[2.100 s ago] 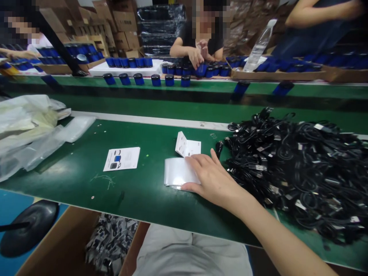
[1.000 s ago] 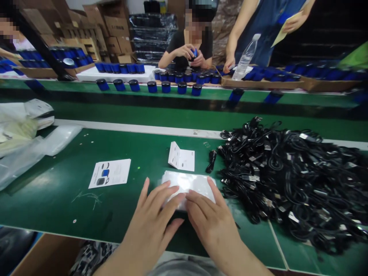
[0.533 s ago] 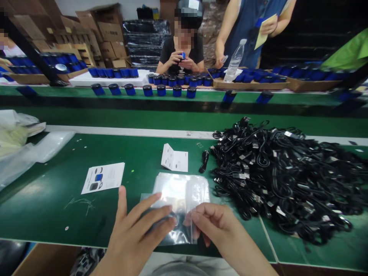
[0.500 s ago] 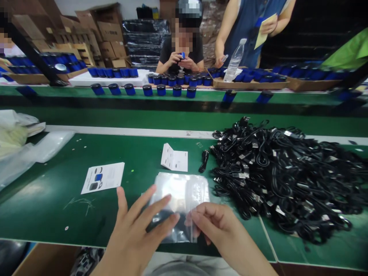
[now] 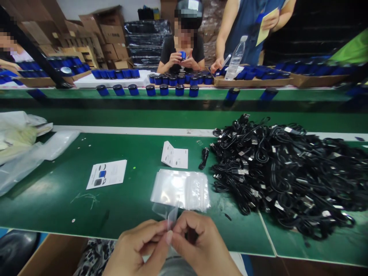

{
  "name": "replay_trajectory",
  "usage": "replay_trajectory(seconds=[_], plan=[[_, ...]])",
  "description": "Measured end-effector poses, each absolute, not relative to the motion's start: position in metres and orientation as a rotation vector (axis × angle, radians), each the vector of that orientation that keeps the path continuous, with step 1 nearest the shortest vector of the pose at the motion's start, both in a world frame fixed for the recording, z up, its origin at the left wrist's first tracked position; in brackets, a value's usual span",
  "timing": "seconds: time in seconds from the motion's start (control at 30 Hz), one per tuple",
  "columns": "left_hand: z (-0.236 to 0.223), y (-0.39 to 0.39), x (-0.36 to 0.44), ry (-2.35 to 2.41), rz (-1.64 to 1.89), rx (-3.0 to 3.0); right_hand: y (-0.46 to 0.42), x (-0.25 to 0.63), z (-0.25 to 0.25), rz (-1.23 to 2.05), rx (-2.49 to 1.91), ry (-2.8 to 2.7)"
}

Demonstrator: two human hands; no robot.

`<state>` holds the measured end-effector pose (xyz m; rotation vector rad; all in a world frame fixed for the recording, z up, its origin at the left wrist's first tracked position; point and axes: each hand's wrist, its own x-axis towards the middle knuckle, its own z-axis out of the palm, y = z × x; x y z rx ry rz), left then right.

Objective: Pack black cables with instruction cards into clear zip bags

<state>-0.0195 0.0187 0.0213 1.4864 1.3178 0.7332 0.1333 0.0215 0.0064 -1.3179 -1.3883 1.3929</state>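
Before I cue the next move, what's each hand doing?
Left hand: closed, pinching a clear bag.
Right hand: closed, pinching the same bag.

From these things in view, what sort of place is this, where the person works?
Probably a factory packing or assembly line: a large pile of black coiled cables, small blue cylinders with black tops in a row, and brown cardboard boxes stacked behind.

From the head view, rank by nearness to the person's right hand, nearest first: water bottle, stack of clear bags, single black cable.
1. Stack of clear bags, just beyond the right hand.
2. Single black cable, left of the cable pile.
3. Water bottle, far side.
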Motion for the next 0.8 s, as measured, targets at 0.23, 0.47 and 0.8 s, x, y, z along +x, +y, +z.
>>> replay_trajectory(seconds=[0.23,0.47,0.8], plan=[[0.0267,0.0222,-0.016,1.398,0.682,1.553,0.0191,0.1399,0.0007,1.34,-1.306,-1.462],[0.0217,0.0195,-0.014,1.439,0.64,1.502,0.0151,0.1423,0.0026,1.315,-1.292,-1.553],[0.0264,0.0193,-0.017,1.355,0.39,2.116,0.0162,0.1417,0.0079,1.197,-1.198,-1.811]])
